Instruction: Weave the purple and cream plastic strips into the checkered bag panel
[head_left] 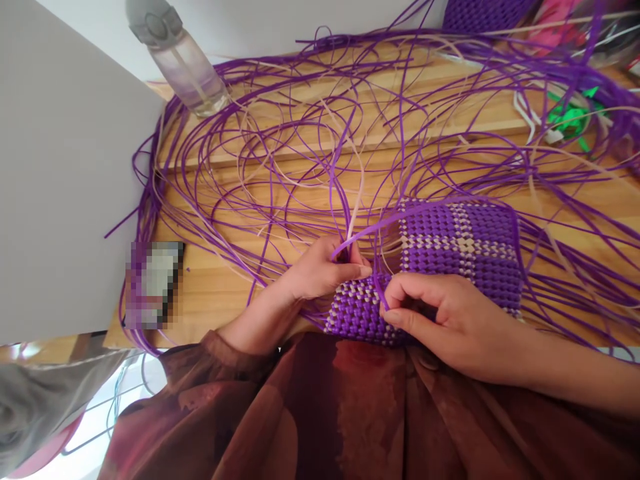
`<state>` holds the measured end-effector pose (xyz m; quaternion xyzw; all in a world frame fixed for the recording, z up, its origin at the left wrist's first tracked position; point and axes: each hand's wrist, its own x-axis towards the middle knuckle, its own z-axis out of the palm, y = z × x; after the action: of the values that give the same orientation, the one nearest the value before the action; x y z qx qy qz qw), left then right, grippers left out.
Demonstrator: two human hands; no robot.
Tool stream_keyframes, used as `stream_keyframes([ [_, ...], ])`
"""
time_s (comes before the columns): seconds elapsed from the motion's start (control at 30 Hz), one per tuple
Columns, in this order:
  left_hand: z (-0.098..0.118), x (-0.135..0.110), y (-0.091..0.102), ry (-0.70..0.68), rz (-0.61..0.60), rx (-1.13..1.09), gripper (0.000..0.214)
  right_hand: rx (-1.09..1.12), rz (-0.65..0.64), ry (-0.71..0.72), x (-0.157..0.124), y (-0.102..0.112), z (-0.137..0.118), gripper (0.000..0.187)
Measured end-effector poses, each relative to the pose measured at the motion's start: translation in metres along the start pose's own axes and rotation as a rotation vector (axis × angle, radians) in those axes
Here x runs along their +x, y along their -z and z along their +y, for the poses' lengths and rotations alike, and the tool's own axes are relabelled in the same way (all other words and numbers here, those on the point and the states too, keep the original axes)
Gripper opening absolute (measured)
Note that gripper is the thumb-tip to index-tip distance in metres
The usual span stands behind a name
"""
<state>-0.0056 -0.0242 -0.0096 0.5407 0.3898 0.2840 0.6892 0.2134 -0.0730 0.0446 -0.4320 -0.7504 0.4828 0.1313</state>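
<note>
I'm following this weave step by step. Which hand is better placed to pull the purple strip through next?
Probably the left hand: it pinches the purple strip beside the woven panel. The right hand rests on the panel's near edge.

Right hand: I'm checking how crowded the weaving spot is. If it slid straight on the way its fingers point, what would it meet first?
The right hand points left across the woven purple panel. Going on, it would probably first meet the left hand, which pinches a purple strip just beyond; depth is uncertain.

Single head-worn view, looking forward and steeply down from close above the wooden table (220, 293). Near edge of frame takes in the wearer's lap.
</note>
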Motion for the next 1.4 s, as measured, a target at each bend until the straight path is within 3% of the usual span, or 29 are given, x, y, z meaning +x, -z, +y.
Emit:
stream_keyframes([
  [0.3,-0.003,-0.001,-0.007,0.136,-0.004,-0.097,0.028,0.117,0.048,-0.083,-0.001,0.000,0.004,0.019],
  [0.47,-0.008,0.000,-0.012,0.014,0.091,0.051,0.023,0.411,-0.114,-0.343,0.007,-0.003,0.005,0.019],
  [0.57,-0.010,0.002,-0.011,0.018,0.095,0.129,0.022,0.453,-0.188,-0.450,0.012,-0.005,0.004,0.017],
  [0.67,-0.012,0.003,-0.009,0.035,0.060,0.063,0.023,0.439,-0.258,-0.475,0.013,-0.001,0.001,0.020],
  [0.73,-0.013,0.003,-0.009,0.051,0.041,-0.033,0.026,0.355,-0.296,-0.415,0.015,0.007,0.001,0.025],
  [0.8,-0.012,0.003,-0.009,0.072,0.033,-0.097,0.029,0.177,-0.238,-0.276,0.021,0.019,0.001,0.027],
  [0.93,-0.007,0.003,-0.010,0.065,-0.002,-0.114,0.027,-0.192,0.057,-0.040,0.047,0.039,0.006,0.027],
  [1.07,-0.005,0.003,-0.011,0.020,0.022,-0.104,0.025,-0.342,0.082,-0.056,0.071,0.040,0.009,0.024],
  [1.2,-0.007,0.002,-0.012,0.006,0.043,-0.104,0.025,-0.218,0.029,-0.167,0.079,0.035,0.011,0.022],
  [1.3,-0.006,0.001,-0.012,0.020,0.065,-0.056,0.025,-0.185,0.202,-0.163,0.091,0.043,0.017,0.020],
  [1.4,-0.005,0.001,-0.012,0.049,0.076,-0.058,0.024,-0.376,0.481,-0.065,0.117,0.062,0.030,0.020],
])
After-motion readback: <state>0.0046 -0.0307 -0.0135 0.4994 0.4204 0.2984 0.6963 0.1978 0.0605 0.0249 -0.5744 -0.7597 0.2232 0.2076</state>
